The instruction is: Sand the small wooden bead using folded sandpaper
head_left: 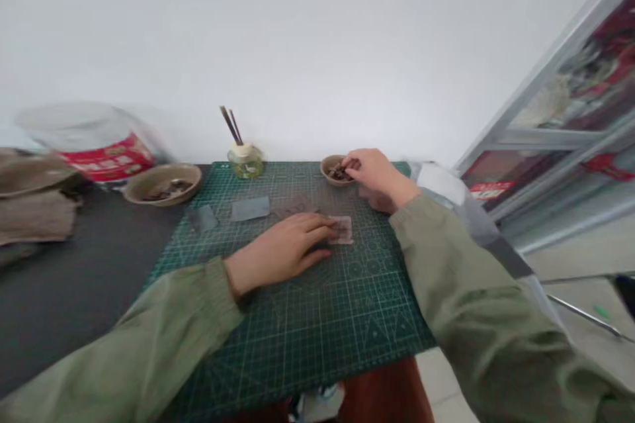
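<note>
Pinching dark fragments (340,173) from a small tan bowl (328,165), my right grip (378,171) has its fingers pressed together just inside the rim. My left grip (280,254) lies spread, its fingertips on a clear plastic packet (343,230) on the green cutting mat (297,324). Open mat lies nearer me, below both grips; two grey film squares (251,208) sit left of the packet, and my right sleeve (476,290) crosses the mat's right edge.

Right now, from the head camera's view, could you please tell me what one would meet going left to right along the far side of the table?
Folded tan cloth → wide tan bowl → glass jar with dark sticks → small bowl → right hand
</note>
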### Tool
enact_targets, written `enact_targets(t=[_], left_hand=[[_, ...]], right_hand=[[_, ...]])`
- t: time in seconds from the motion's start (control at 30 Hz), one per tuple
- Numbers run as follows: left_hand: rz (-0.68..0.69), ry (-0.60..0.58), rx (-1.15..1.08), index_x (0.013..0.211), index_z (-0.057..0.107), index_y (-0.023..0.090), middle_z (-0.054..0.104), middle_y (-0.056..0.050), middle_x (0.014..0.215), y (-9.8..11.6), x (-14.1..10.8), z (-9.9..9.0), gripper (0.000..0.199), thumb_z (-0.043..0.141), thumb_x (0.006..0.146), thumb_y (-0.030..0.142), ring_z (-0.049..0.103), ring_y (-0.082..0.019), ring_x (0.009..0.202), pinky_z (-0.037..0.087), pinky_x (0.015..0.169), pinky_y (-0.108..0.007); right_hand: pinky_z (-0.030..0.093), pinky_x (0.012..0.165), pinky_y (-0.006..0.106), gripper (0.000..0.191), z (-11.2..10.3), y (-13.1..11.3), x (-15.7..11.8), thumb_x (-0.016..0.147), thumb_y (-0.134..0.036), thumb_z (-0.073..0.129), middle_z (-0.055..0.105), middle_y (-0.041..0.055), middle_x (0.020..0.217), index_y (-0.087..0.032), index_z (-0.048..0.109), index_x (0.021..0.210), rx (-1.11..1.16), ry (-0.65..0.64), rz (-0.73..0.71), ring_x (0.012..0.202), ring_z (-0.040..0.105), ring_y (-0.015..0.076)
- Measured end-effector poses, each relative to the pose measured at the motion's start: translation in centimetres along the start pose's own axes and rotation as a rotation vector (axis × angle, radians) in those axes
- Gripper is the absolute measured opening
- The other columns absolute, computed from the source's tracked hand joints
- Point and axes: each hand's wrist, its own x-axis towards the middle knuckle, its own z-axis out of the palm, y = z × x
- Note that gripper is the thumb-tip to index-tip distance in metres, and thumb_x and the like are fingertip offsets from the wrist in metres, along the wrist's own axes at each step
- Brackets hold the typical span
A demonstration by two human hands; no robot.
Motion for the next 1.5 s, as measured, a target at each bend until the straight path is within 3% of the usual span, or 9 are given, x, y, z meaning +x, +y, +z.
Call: enact_targets(t=[0.13,0.23,0.4,0.5,0.73,1.0,1.1,1.23,1.5], left_hand=[[-0.011,-0.002,0.015,0.153,0.072,0.028,0.068,-0.009,0.172,1.0,-0.4,-0.8,0.041,0.074,0.114,0.042,0.067,-0.031,0.157,0.049,0.139,-0.052],[-0.16,0.053,0.1,0.159,0.069,0.031,0.059,-0.009,0.18,0.2,-2.4,-3.9,0.046,0.071,0.114,0.043,0.061,-0.033,0.162,0.052,0.136,-0.053],[-0.637,0.271,0.364,0.151,0.07,0.016,0.074,-0.022,0.152,-5.1,-10.0,-11.1,0.044,0.055,0.118,0.042,0.07,-0.043,0.143,0.056,0.124,-0.067],[-0.77,0.234,0.429,0.137,0.076,0.011,0.079,-0.024,0.135,-9.1,-14.0,-13.5,0.038,0.056,0.116,0.035,0.077,-0.042,0.127,0.062,0.114,-0.064],[-0.613,-0.174,0.256,0.146,0.072,0.018,0.074,-0.014,0.147,-14.8,-15.2,-14.8,0.042,0.077,0.112,0.042,0.076,-0.029,0.126,0.069,0.107,-0.052],[-0.547,-0.2,0.195,0.148,0.071,0.018,0.073,-0.015,0.148,-16.7,-15.4,-15.8,0.045,0.077,0.112,0.043,0.076,-0.03,0.127,0.069,0.107,-0.053],[-0.508,-0.113,0.188,0.144,0.072,0.017,0.075,-0.014,0.143,-15.2,-15.3,-16.8,0.041,0.077,0.112,0.043,0.077,-0.028,0.122,0.07,0.103,-0.05],[-0.359,0.144,0.159,0.112,0.081,0.02,0.086,-0.01,0.114,-9.3,-13.5,-16.5,0.02,0.071,0.115,0.037,0.083,-0.025,0.108,0.068,0.102,-0.041],[0.049,0.452,-0.078,0.122,0.083,0.025,0.091,-0.007,0.123,2.9,-7.5,-9.8,0.02,0.084,0.105,0.013,0.089,-0.018,0.108,0.071,0.097,-0.027]], right_hand=[[0.068,0.106,0.052,0.042,0.3,-0.5,2.0,0.113,-0.042,0.077,0.072,0.0145,0.151,-0.02,0.072,0.149,-0.011,-0.05,0.009,0.127,0.076,0.0299],[0.066,0.107,0.05,0.03,-0.4,-1.1,1.6,0.112,-0.034,0.077,0.08,0.0145,0.139,-0.019,0.08,0.137,-0.012,0.014,0.013,0.121,0.079,0.0305],[0.062,0.098,0.048,0.027,-1.9,-2.0,-2.6,0.112,-0.032,0.066,0.09,0.0113,0.121,-0.022,0.089,0.12,0.056,0.216,-0.043,0.107,0.083,0.0333],[0.062,0.092,0.045,0.029,-1.8,-2.6,-5.6,0.112,-0.04,0.066,0.091,0.0072,0.118,-0.026,0.09,0.119,0.126,0.266,-0.13,0.095,0.084,0.0296],[0.061,0.082,0.047,0.033,-1.0,-3.0,-8.9,0.112,-0.042,0.062,0.092,0.0066,0.116,-0.026,0.089,0.12,0.158,0.233,-0.184,0.092,0.086,0.0318],[0.061,0.084,0.048,0.034,-1.2,-2.3,-10.0,0.114,-0.04,0.059,0.091,0.0082,0.118,-0.025,0.089,0.121,0.17,0.204,-0.181,0.093,0.085,0.0321],[0.061,0.086,0.048,0.032,-1.2,-2.0,-10.3,0.114,-0.039,0.061,0.091,0.008,0.119,-0.025,0.088,0.122,0.181,0.217,-0.18,0.096,0.085,0.0321],[0.061,0.083,0.044,0.024,-1.2,-4.1,-11.3,0.115,-0.033,0.066,0.09,0.0069,0.12,-0.025,0.085,0.125,0.269,0.305,-0.24,0.095,0.084,0.028],[0.067,0.086,0.031,0.038,0.8,-13.1,-13.7,0.104,-0.031,0.091,0.085,0.007,0.114,-0.019,0.075,0.135,0.743,0.427,-0.537,0.088,0.083,0.0179]])
